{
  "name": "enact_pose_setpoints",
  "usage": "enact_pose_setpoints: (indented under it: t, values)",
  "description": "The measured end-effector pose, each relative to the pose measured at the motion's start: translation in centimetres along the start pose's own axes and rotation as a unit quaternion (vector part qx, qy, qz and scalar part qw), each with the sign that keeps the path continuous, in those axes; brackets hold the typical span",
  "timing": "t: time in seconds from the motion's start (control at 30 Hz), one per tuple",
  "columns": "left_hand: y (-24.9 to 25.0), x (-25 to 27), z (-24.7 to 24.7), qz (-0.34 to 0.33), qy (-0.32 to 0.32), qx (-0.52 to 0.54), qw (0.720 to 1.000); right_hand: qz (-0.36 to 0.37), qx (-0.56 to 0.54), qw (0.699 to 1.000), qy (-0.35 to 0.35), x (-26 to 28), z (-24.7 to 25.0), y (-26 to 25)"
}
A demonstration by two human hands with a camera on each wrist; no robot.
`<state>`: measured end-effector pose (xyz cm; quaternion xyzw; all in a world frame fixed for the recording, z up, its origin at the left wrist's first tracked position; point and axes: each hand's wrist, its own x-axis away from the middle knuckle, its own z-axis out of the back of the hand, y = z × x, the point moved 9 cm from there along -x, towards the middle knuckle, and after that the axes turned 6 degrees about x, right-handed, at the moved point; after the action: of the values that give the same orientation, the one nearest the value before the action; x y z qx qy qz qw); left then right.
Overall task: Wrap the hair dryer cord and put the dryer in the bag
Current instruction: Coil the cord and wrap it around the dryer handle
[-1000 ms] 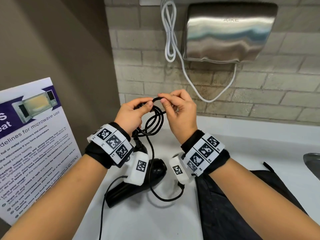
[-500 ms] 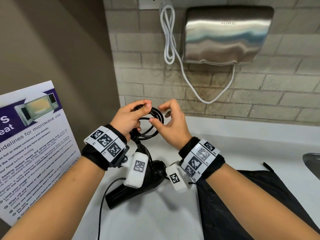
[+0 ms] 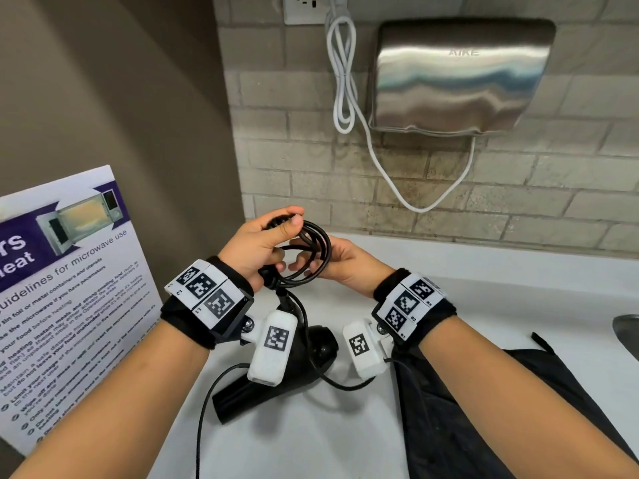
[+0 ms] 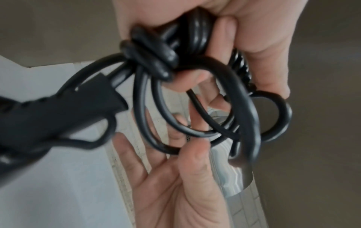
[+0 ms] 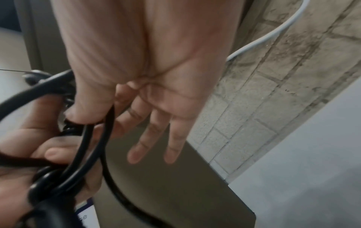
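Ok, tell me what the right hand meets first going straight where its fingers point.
The black cord: the right hand points left into its loops, thumb on one. Just behind is the left hand holding it, though depth there is unclear.

Two hands [image 3: 254, 252] [image 3: 349, 267], one dryer [image 3: 320, 345], one cord [image 3: 321, 250], one bag [image 3: 466, 409]

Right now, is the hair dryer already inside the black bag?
No, the hair dryer lies on the white counter, left of the black bag, not inside it.
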<state>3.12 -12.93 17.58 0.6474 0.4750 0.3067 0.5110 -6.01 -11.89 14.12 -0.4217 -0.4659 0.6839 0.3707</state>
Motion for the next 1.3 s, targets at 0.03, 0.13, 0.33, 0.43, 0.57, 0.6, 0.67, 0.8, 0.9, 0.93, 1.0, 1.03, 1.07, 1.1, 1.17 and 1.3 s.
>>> enact_pose_setpoints:
  t: [0.03,0.13,0.33,0.43,0.57,0.6,0.67,0.8,0.9,0.93,1.0,1.03,1.07,1.1,1.17,1.3]
  values:
    - [-0.1,0.0,0.1,0.005,0.001,0.008,1.0,-0.001,0.009,1.0,0.004,0.0,0.4,0.0]
    - [-0.5,0.0,0.3,0.02,0.004,0.019,1.0,-0.011,-0.009,1.0,-0.004,0.2,1.0,0.2]
    - [-0.8,0.0,0.0,0.034,0.0,0.008,0.999,0.011,-0.03,0.999,0.017,0.2,0.8,-0.7]
    - [-0.8,0.0,-0.1,0.038,0.004,0.002,0.999,0.03,0.021,0.999,0.026,-0.2,1.1,-1.6]
    - [-0.9,0.2,-0.4,0.058,-0.005,-0.001,0.998,0.023,0.082,0.996,0.029,-0.3,2.3,-1.8]
    - [-0.9,0.4,-0.6,0.065,-0.012,0.0,0.998,0.019,0.093,0.995,0.03,-0.2,2.6,-2.0]
    - [-1.0,0.6,-1.0,0.073,-0.023,0.006,0.997,0.004,0.105,0.994,0.015,-0.1,2.6,-2.1]
    - [-1.5,0.6,-0.9,0.097,-0.019,0.034,0.994,-0.003,0.125,0.992,0.006,0.1,2.8,-2.3]
    - [-1.6,0.6,-0.4,0.099,0.002,0.028,0.995,0.008,0.166,0.984,0.071,0.1,4.6,-2.9]
    - [-1.5,0.5,-0.3,0.091,0.005,0.017,0.996,0.018,0.199,0.975,0.095,0.2,5.1,-3.4]
    - [-0.9,0.4,-0.4,0.062,0.008,-0.017,0.998,0.051,0.305,0.943,0.124,0.3,5.4,-4.8]
    - [-0.6,0.4,-0.3,0.042,0.013,-0.034,0.998,0.057,0.36,0.924,0.118,0.3,5.1,-5.3]
    - [-0.2,0.3,-0.2,0.019,0.021,-0.051,0.998,0.046,0.407,0.907,0.095,0.2,4.6,-5.5]
    - [0.2,0.4,0.0,-0.003,0.029,-0.066,0.997,0.022,0.442,0.895,0.059,0.2,4.1,-5.4]
    - [0.7,0.5,0.2,-0.035,0.042,-0.087,0.995,-0.026,0.48,0.877,-0.002,0.5,3.3,-5.1]
    - [1.4,0.5,-0.3,-0.08,0.033,-0.139,0.986,-0.037,0.554,0.829,0.069,0.7,4.5,-6.9]
